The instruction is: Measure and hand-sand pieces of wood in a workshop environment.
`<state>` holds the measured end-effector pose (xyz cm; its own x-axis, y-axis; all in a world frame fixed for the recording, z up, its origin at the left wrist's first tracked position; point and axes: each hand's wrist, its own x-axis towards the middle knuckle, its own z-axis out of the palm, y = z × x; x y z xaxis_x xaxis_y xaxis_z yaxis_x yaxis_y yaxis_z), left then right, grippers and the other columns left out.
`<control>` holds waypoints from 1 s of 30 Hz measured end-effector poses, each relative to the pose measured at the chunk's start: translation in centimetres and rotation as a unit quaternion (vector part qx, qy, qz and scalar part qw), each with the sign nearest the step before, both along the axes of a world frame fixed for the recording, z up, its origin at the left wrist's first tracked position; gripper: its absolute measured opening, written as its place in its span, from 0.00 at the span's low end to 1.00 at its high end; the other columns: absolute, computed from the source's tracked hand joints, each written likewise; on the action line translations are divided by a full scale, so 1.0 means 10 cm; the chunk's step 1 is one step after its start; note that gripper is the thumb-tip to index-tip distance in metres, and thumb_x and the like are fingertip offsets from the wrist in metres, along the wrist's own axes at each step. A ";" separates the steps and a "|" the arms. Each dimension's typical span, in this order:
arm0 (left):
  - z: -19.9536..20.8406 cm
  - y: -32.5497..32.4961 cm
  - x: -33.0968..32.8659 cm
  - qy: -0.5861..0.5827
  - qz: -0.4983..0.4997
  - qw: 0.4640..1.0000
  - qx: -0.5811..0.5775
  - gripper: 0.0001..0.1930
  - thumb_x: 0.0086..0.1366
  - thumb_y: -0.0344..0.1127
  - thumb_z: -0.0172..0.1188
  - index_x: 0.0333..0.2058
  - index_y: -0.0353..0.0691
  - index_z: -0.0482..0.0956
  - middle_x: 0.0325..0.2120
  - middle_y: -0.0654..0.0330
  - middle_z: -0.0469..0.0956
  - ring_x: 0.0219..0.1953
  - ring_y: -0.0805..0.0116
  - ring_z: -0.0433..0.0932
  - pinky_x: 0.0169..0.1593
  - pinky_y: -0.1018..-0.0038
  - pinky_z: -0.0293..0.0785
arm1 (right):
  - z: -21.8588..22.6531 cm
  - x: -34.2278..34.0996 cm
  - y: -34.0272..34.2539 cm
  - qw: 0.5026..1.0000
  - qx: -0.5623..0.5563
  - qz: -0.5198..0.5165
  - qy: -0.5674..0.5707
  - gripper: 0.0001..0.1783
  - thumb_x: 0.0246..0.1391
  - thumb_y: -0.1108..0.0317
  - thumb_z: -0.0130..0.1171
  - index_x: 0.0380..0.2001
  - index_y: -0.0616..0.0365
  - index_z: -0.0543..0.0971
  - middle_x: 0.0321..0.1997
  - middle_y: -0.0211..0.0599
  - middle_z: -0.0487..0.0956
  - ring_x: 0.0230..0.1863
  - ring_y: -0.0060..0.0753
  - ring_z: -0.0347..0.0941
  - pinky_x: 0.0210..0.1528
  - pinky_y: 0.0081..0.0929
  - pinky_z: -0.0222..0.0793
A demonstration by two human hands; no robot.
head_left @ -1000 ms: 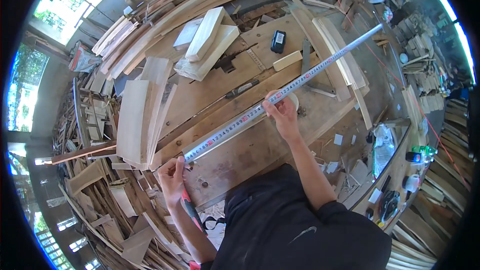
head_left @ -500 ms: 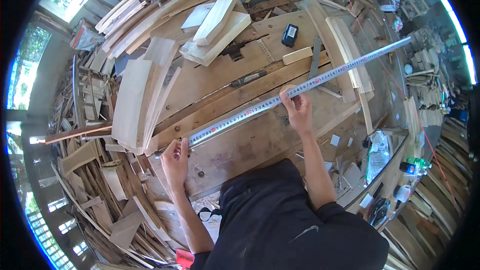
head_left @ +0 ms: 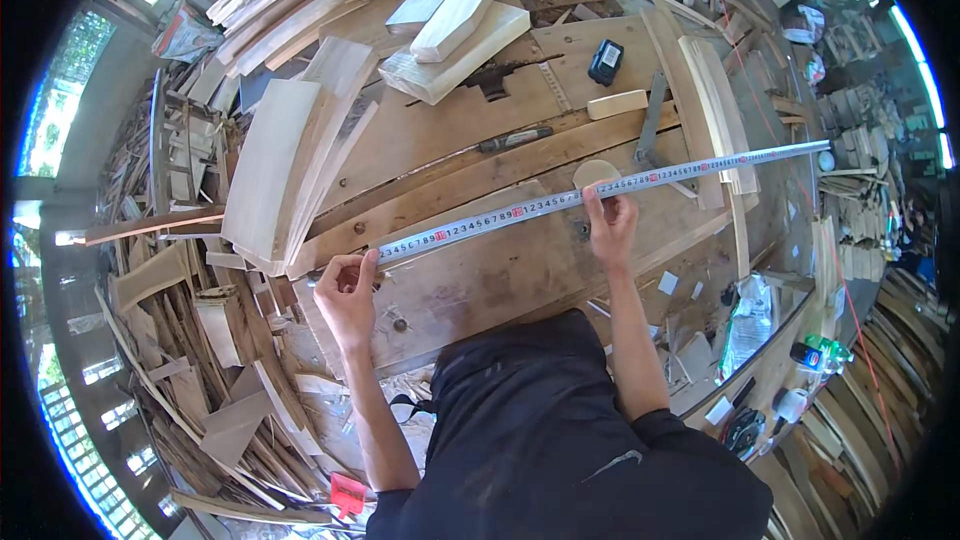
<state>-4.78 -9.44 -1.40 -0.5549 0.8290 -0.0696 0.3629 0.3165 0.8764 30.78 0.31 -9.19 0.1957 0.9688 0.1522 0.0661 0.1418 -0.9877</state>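
A long steel ruler (head_left: 480, 225) with black markings and red figures slants over the workbench (head_left: 460, 315), its far end rising to the right. My left hand (head_left: 347, 298) is closed, thumb and finger pinching its left end. My right hand (head_left: 612, 228) pinches the lower edge near the middle. A pale wooden board lies partly under the ruler between my hands. Just beyond my right fingers is a small round tan piece (head_left: 597, 174), partly covered by the ruler. A metal sliding-bevel-like tool (head_left: 651, 118) and a small pale wood block (head_left: 617, 104) lie farther back.
Curved pale boards (head_left: 270, 165) stand at the bench's left, thick wood blocks (head_left: 455, 55) at the back. A dark blue and black device (head_left: 605, 62) and a dark-handled tool (head_left: 515, 139) lie on the bench. Scrap wood (head_left: 215, 330) crowds the left; a plastic bag (head_left: 750, 325) lies right.
The ruler has tilted flatter, its right end lower in view. My right hand has shifted slightly right, still pinching it. The left hand keeps the left end; the whole view has shifted a little.
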 end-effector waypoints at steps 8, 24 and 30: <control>-0.07 -0.11 -0.04 -0.065 0.010 0.998 -0.017 0.11 0.68 0.36 0.73 0.34 0.33 0.87 0.23 0.67 0.82 0.26 0.85 0.74 0.31 0.84 0.67 | 0.02 -0.03 0.03 0.999 -0.051 -0.011 -0.011 0.10 0.68 0.65 0.68 0.39 0.60 0.80 0.33 0.21 0.76 0.35 0.13 0.66 0.38 0.19 0.64; -0.02 0.13 -0.03 -0.046 -0.007 0.999 0.025 0.12 0.69 0.37 0.72 0.31 0.34 0.85 0.19 0.67 0.80 0.21 0.83 0.75 0.26 0.82 0.69 | 0.20 -0.09 0.34 0.994 -0.067 -0.009 -0.080 0.17 0.69 0.56 0.66 0.35 0.60 0.81 0.26 0.17 0.73 0.26 0.10 0.61 0.28 0.20 0.55; -0.03 0.05 -0.01 -0.029 0.007 0.999 0.030 0.13 0.69 0.38 0.73 0.31 0.34 0.85 0.19 0.69 0.79 0.22 0.85 0.73 0.26 0.83 0.65 | 0.25 -0.14 0.39 0.996 -0.068 0.000 -0.057 0.17 0.68 0.56 0.67 0.32 0.59 0.81 0.25 0.17 0.72 0.26 0.10 0.61 0.27 0.20 0.55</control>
